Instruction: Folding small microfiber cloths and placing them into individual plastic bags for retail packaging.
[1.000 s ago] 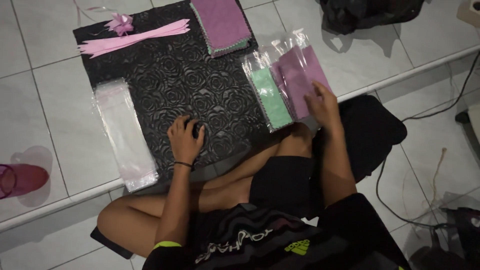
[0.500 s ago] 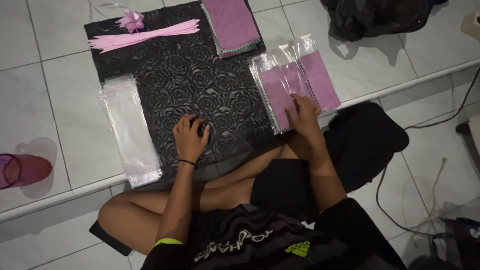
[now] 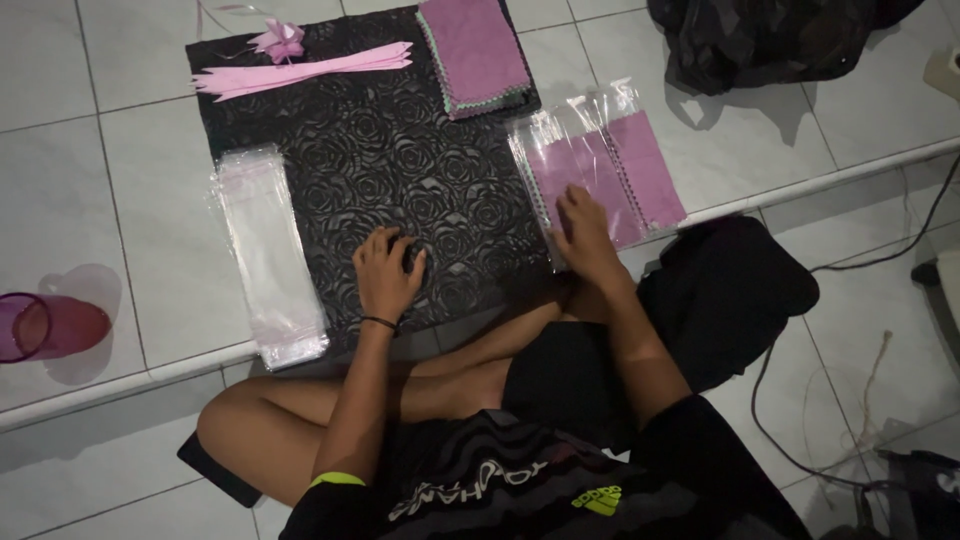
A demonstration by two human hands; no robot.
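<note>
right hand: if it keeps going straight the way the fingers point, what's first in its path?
The right hand already rests on the clear bags holding purple cloths, fingers pointing up-frame. Straight on, it crosses those, then likely bare floor tile; the cloth stack sits left of that line.

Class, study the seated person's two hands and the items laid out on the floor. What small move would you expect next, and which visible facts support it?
Probably the right hand slides the top bagged pink cloth off its pile toward the black mat. It rests flat on those packets, while the left hand presses the mat, holding nothing.
</note>
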